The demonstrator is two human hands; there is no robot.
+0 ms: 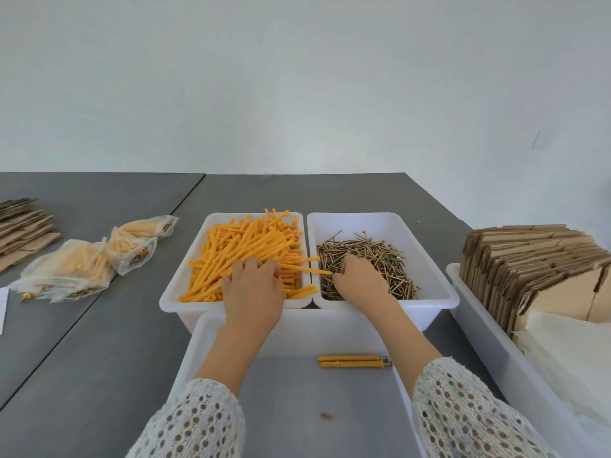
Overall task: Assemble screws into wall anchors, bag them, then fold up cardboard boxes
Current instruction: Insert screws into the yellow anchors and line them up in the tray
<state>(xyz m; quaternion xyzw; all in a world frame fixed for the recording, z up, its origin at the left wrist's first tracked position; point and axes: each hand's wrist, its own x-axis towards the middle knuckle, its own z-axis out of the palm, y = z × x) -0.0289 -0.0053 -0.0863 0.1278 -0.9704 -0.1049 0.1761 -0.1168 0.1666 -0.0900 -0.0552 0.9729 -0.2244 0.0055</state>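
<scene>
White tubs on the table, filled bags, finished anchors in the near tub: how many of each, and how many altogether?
White tubs: 4, holding anchors, screws, finished pieces and cardboard.
Filled bags: 3, at and.
Finished anchors in the near tub: 2, side by side.
Total: 9

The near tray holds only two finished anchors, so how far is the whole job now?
Done: several filled bags lie to the left, and two assembled anchors lie in the near tray. In hand: the left hand holds an orange anchor while the right hand reaches into the screws. Left: the anchor bin is full, and the flat cardboard boxes are unfolded.
</scene>
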